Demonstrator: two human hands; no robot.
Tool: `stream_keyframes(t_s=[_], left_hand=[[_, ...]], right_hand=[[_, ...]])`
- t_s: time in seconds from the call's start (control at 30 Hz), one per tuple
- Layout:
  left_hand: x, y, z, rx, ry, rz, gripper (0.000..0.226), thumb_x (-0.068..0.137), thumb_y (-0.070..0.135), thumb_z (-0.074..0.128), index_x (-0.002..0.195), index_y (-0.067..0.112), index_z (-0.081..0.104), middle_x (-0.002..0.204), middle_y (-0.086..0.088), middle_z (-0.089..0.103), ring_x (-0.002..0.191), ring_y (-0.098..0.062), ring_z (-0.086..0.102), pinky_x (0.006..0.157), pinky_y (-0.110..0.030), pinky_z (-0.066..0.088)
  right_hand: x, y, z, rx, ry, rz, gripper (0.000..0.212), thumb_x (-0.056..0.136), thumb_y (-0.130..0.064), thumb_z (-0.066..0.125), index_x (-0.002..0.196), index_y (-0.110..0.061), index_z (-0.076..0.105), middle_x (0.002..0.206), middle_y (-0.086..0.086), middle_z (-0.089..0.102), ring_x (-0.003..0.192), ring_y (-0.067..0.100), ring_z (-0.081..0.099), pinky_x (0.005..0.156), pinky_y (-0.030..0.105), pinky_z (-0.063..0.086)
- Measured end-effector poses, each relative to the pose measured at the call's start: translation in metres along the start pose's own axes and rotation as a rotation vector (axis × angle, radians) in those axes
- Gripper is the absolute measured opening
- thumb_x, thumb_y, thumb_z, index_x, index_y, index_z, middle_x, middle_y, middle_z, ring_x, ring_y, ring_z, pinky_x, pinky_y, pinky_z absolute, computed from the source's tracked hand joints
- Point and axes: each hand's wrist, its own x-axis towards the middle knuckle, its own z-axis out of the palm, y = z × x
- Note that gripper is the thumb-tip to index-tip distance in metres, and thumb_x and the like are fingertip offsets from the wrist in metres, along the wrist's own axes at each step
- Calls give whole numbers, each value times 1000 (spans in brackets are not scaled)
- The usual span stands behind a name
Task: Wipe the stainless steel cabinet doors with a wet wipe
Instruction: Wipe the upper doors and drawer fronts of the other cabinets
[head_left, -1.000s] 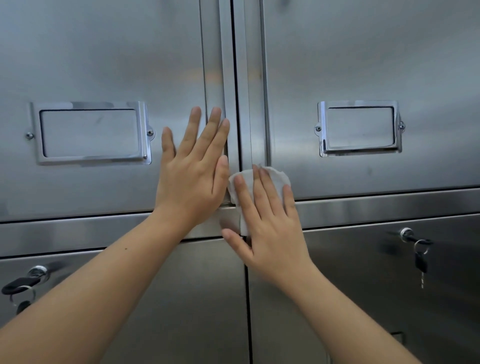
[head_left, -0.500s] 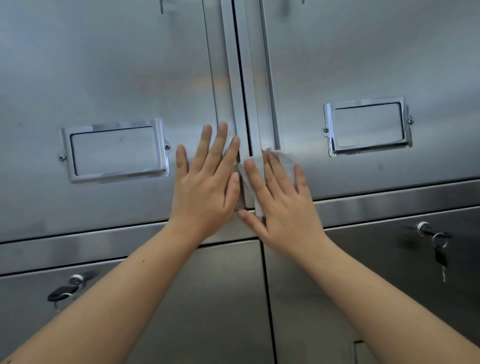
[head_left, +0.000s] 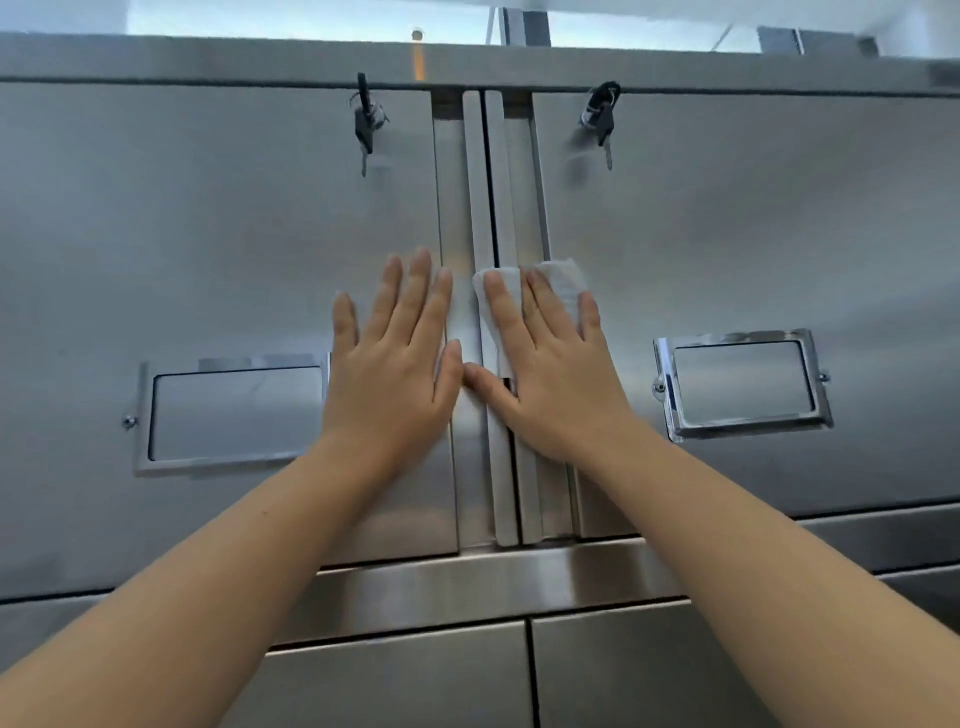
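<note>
— Where is my wet wipe (head_left: 569, 278)?
— Under your right hand (head_left: 550, 374). Your fingers are straight and press it flat on the inner edge of the right door (head_left: 753, 234), by the middle gap (head_left: 491, 208).
— And my left hand (head_left: 389, 364)?
— Flat on the left door (head_left: 208, 234), fingers straight, holding nothing. Your two thumbs almost meet at the gap.
— How much room do I have?
— Lots of bare steel above your fingertips, up to the left key (head_left: 366, 122) and right key (head_left: 600, 117) near the top edge. Your left hand covers one end of the left label frame (head_left: 228, 415). The right label frame (head_left: 743, 384) sits near your right hand. Below, the doors end at a steel bar (head_left: 467, 577).
</note>
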Motion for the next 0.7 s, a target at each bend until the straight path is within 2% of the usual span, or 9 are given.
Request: stream_keyframes(t_s=[0.07, 0.17, 0.23, 0.47, 0.7], left_hand=[[2, -1, 2, 5, 0, 0, 64, 89, 40, 13, 147, 14, 20, 154, -1, 8, 143, -19, 7, 110, -51, 6], [1, -1, 4, 6, 63, 40, 58, 91, 33, 24, 142, 7, 34, 150, -10, 25, 139, -28, 22, 106, -58, 21], [1, -1, 7, 30, 114, 63, 56, 91, 31, 27, 139, 5, 39, 148, -12, 32, 137, -31, 28, 104, -58, 25], [2, -1, 8, 59, 184, 56, 56, 89, 32, 30, 139, 7, 37, 146, -13, 35, 134, -32, 33, 102, -49, 18], [0, 1, 8, 94, 169, 10, 57, 89, 33, 30, 139, 6, 42, 146, -12, 36, 133, -33, 34, 101, -57, 29]], right_hand=[[12, 3, -2, -8, 8, 2, 68, 90, -60, 14, 136, -29, -25, 158, 4, -6, 143, 14, -14, 111, 41, -16], [30, 5, -5, 1, 0, 8, 68, 93, -58, 16, 137, -29, -26, 157, 4, -8, 142, 14, -16, 110, 41, -17], [40, 7, -6, -4, 2, 9, 69, 94, -57, 17, 142, -28, -22, 157, 5, -8, 142, 14, -16, 110, 41, -18], [76, 17, -15, -28, 2, 2, 70, 95, -55, 19, 147, -24, -15, 157, 7, -8, 143, 15, -16, 109, 42, -19], [104, 18, -18, -20, 17, 53, 68, 95, -55, 18, 148, -25, -14, 157, 9, -8, 143, 16, -14, 110, 44, -17]])
